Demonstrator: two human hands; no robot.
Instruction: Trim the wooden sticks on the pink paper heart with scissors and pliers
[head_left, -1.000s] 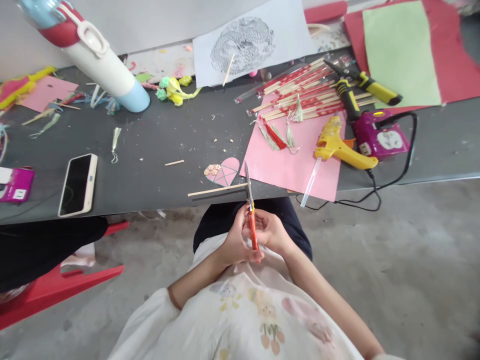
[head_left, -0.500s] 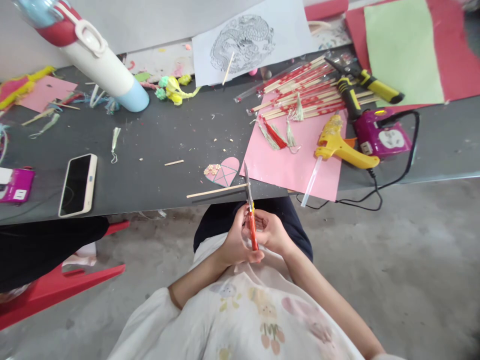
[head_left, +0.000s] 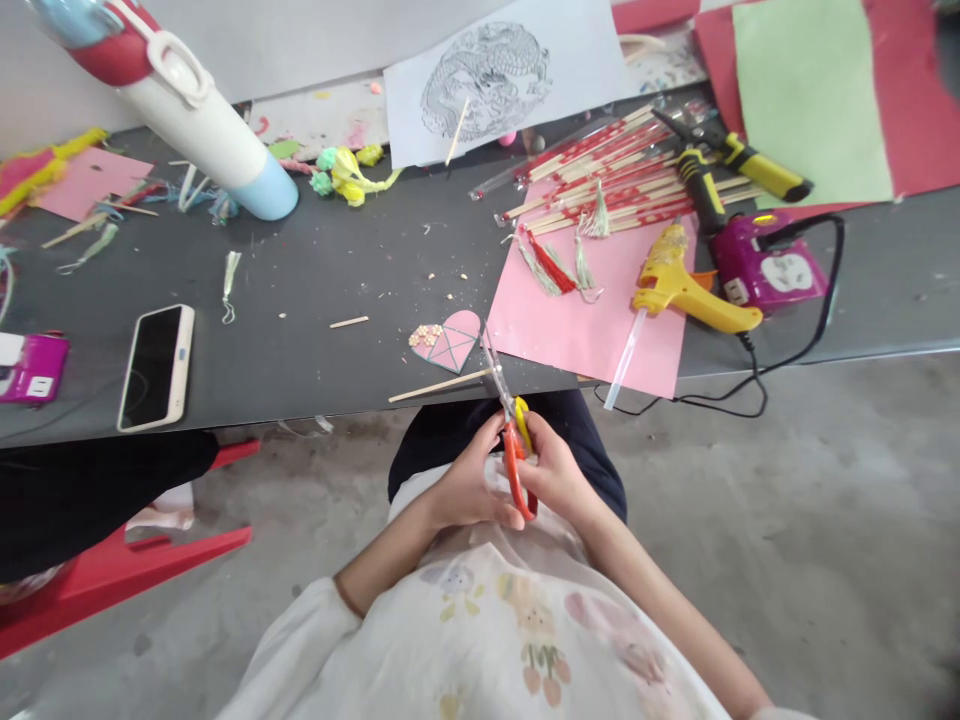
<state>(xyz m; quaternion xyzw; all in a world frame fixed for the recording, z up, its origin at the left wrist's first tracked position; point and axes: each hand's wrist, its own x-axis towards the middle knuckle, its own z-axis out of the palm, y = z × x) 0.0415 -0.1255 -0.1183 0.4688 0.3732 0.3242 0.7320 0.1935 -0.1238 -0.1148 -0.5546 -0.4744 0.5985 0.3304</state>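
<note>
A pair of scissors [head_left: 517, 445] with red and yellow handles points its blades up over the table edge. My left hand [head_left: 469, 482] curls round the red handle's left side, the thumb at its lower end. On the other side my right hand [head_left: 559, 468] closes on the handles near the yellow loop. Just left of the blades lies a thin wooden stick [head_left: 439, 386], its right end close to or touching them. Above it rests a pink paper heart [head_left: 457, 342] with drawn lines, its left part covered in small pale stick slices. Some fingers are hidden.
A glue gun [head_left: 686, 290] lies on pink paper [head_left: 555, 320] beside tassels and a purple box [head_left: 772, 265]. Behind are packed sticks [head_left: 600, 165] and pliers [head_left: 750, 165]. Leftward stand a bottle [head_left: 217, 130] and a phone [head_left: 156, 368]. A black cable hangs over the right table edge.
The scissors have turned so that the yellow handle shows more and the blades look slightly apart. The long stick's left end has shifted right. My right hand has moved up slightly.
</note>
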